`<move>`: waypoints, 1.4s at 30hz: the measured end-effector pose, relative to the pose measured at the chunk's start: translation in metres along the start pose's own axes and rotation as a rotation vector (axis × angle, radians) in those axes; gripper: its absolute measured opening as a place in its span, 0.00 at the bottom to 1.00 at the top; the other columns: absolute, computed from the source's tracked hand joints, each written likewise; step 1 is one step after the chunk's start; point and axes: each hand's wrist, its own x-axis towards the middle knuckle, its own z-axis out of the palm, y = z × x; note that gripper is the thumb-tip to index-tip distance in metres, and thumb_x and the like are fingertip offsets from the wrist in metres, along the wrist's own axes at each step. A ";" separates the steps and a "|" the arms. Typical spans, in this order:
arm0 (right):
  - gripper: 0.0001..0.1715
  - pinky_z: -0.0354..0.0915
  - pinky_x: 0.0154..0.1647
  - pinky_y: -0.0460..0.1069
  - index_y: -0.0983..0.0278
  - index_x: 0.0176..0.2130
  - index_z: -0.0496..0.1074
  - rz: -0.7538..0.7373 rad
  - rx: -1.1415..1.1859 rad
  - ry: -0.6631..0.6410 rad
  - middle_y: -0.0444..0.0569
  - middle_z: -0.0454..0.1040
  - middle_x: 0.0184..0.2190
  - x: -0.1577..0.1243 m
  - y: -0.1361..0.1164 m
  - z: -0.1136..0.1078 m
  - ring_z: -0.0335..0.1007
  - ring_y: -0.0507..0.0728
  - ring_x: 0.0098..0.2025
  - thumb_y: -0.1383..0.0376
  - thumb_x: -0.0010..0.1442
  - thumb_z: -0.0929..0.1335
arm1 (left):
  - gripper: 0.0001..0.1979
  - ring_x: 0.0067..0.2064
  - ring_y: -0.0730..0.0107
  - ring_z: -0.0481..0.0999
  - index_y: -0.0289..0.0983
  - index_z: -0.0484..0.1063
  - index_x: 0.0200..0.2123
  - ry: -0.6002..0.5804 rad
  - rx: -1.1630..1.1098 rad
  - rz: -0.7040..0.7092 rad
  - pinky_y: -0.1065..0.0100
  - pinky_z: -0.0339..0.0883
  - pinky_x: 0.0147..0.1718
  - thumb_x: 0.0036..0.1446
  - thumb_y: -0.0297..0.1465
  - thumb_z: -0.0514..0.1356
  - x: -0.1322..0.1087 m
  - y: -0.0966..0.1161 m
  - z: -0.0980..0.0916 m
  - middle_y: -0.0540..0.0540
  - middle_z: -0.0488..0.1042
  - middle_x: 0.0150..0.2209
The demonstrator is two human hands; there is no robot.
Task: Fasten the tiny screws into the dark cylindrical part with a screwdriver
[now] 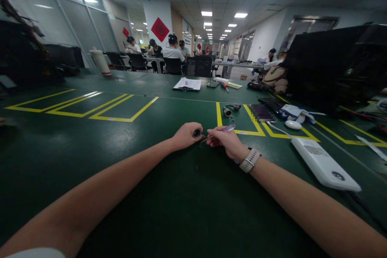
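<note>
My left hand [186, 134] is closed round a short cylindrical metal part [196, 133], its dark round opening turned toward me. In my right hand [225, 140] is a screwdriver [229, 128] with a clear purplish handle, its thin shaft slanting down to the left. The tip ends just below the metal part, close to a tiny dark piece [200, 146]; whether they touch I cannot tell. Another tiny piece [196, 167] lies nearer me on the green table. Beyond my right hand, two metal fittings [227, 111] lie inside a yellow-taped area.
A clipboard with papers [186, 84], a phone [213, 84] and a red-handled tool [225, 87] lie farther back. On the right are a white power bank-like box [325, 163], a white mouse-shaped object [293, 125] and gloves [296, 113]. A bottle [100, 62] stands back left.
</note>
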 end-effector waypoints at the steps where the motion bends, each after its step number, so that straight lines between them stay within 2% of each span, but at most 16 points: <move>1: 0.10 0.65 0.21 0.42 0.69 0.25 0.69 -0.002 -0.014 -0.001 0.43 0.72 0.19 0.000 0.001 -0.001 0.68 0.47 0.20 0.66 0.57 0.68 | 0.06 0.26 0.74 0.65 0.35 0.65 0.24 -0.001 -0.002 -0.001 0.71 0.57 0.26 0.49 0.30 0.60 0.000 0.000 0.000 0.53 0.65 0.24; 6: 0.11 0.67 0.26 0.45 0.69 0.36 0.69 -0.001 -0.071 -0.039 0.43 0.71 0.29 0.002 0.002 -0.003 0.68 0.48 0.25 0.62 0.63 0.65 | 0.08 0.25 0.74 0.65 0.35 0.65 0.23 0.001 -0.015 -0.014 0.72 0.57 0.25 0.49 0.32 0.60 -0.001 0.002 -0.001 0.53 0.66 0.23; 10: 0.15 0.65 0.24 0.45 0.68 0.27 0.69 -0.040 -0.081 -0.059 0.42 0.71 0.21 0.003 0.002 -0.006 0.67 0.48 0.21 0.60 0.59 0.67 | 0.08 0.25 0.74 0.65 0.36 0.66 0.23 0.021 -0.032 -0.042 0.72 0.57 0.25 0.48 0.33 0.61 -0.001 0.002 0.000 0.53 0.66 0.23; 13: 0.13 0.66 0.28 0.47 0.66 0.27 0.71 -0.127 -0.115 -0.046 0.44 0.74 0.22 0.003 0.003 -0.007 0.70 0.50 0.24 0.59 0.55 0.68 | 0.09 0.25 0.74 0.64 0.36 0.65 0.23 0.096 -0.039 -0.107 0.71 0.56 0.25 0.47 0.33 0.62 -0.001 0.000 0.000 0.54 0.65 0.22; 17: 0.09 0.65 0.43 0.51 0.63 0.34 0.75 -0.287 -0.250 -0.075 0.47 0.76 0.33 -0.001 0.009 0.001 0.71 0.54 0.38 0.60 0.54 0.68 | 0.12 0.26 0.72 0.64 0.36 0.63 0.24 0.260 -0.060 -0.249 0.70 0.57 0.26 0.47 0.37 0.62 0.001 -0.008 -0.005 0.53 0.64 0.23; 19: 0.09 0.63 0.47 0.52 0.61 0.38 0.75 -0.348 -0.330 -0.154 0.47 0.76 0.38 -0.007 0.011 0.009 0.69 0.55 0.42 0.61 0.56 0.68 | 0.12 0.27 0.71 0.64 0.37 0.62 0.27 0.338 -0.069 -0.325 0.69 0.59 0.27 0.47 0.37 0.62 0.003 -0.012 -0.009 0.53 0.64 0.24; 23: 0.12 0.64 0.48 0.53 0.59 0.44 0.73 -0.408 -0.455 -0.376 0.47 0.75 0.41 -0.033 0.008 0.024 0.70 0.55 0.43 0.64 0.60 0.65 | 0.08 0.32 0.69 0.67 0.37 0.62 0.32 0.420 -0.101 -0.417 0.67 0.62 0.32 0.51 0.33 0.58 0.004 -0.011 -0.016 0.51 0.66 0.29; 25: 0.14 0.64 0.50 0.53 0.59 0.46 0.72 -0.419 -0.488 -0.488 0.47 0.75 0.45 -0.053 0.004 0.029 0.71 0.55 0.46 0.66 0.60 0.65 | 0.09 0.33 0.69 0.68 0.37 0.63 0.34 0.402 -0.122 -0.416 0.66 0.63 0.33 0.52 0.34 0.58 0.001 -0.005 -0.018 0.50 0.67 0.30; 27: 0.16 0.56 0.59 0.55 0.60 0.49 0.70 -0.479 -0.574 -0.617 0.49 0.74 0.48 -0.076 -0.001 0.029 0.67 0.56 0.54 0.69 0.62 0.63 | 0.10 0.34 0.68 0.68 0.37 0.64 0.35 0.366 -0.137 -0.398 0.66 0.64 0.35 0.52 0.36 0.59 -0.005 0.005 -0.021 0.50 0.68 0.32; 32: 0.18 0.52 0.63 0.53 0.65 0.52 0.67 -0.498 -0.759 -0.851 0.55 0.68 0.55 -0.119 -0.007 0.017 0.57 0.56 0.61 0.70 0.63 0.61 | 0.13 0.41 0.63 0.68 0.36 0.68 0.36 0.240 -0.034 -0.238 0.60 0.63 0.42 0.50 0.38 0.61 -0.028 0.039 -0.031 0.47 0.69 0.36; 34: 0.20 0.51 0.64 0.54 0.65 0.54 0.66 -0.509 -0.788 -0.898 0.56 0.66 0.57 -0.129 -0.007 0.011 0.55 0.57 0.63 0.71 0.62 0.62 | 0.13 0.40 0.64 0.69 0.37 0.69 0.37 0.209 -0.086 -0.223 0.62 0.65 0.40 0.49 0.38 0.62 -0.038 0.056 -0.035 0.48 0.69 0.37; 35: 0.21 0.51 0.63 0.54 0.64 0.55 0.65 -0.514 -0.775 -0.895 0.56 0.66 0.57 -0.132 -0.006 0.009 0.55 0.57 0.63 0.71 0.62 0.62 | 0.13 0.38 0.66 0.69 0.38 0.69 0.37 0.195 -0.152 -0.238 0.64 0.66 0.38 0.49 0.37 0.62 -0.042 0.065 -0.036 0.49 0.69 0.36; 37: 0.22 0.53 0.62 0.55 0.61 0.56 0.64 -0.511 -0.701 -0.802 0.54 0.68 0.56 -0.137 -0.007 0.006 0.58 0.56 0.61 0.71 0.63 0.61 | 0.13 0.35 0.69 0.71 0.38 0.68 0.38 0.146 -0.320 -0.293 0.68 0.67 0.33 0.49 0.36 0.62 -0.049 0.082 -0.036 0.50 0.70 0.34; 40: 0.17 0.63 0.54 0.53 0.59 0.50 0.70 -0.394 -0.510 -0.477 0.51 0.75 0.48 -0.140 -0.006 0.001 0.69 0.56 0.51 0.68 0.63 0.62 | 0.13 0.28 0.72 0.71 0.39 0.67 0.39 0.105 -0.562 -0.431 0.70 0.67 0.24 0.48 0.33 0.62 -0.059 0.102 -0.032 0.52 0.71 0.30; 42: 0.14 0.68 0.43 0.51 0.60 0.41 0.76 -0.246 -0.310 -0.273 0.50 0.78 0.38 -0.139 -0.004 -0.003 0.74 0.57 0.41 0.64 0.62 0.62 | 0.13 0.28 0.71 0.73 0.39 0.68 0.39 0.118 -0.719 -0.530 0.68 0.70 0.25 0.47 0.30 0.62 -0.065 0.111 -0.029 0.50 0.73 0.33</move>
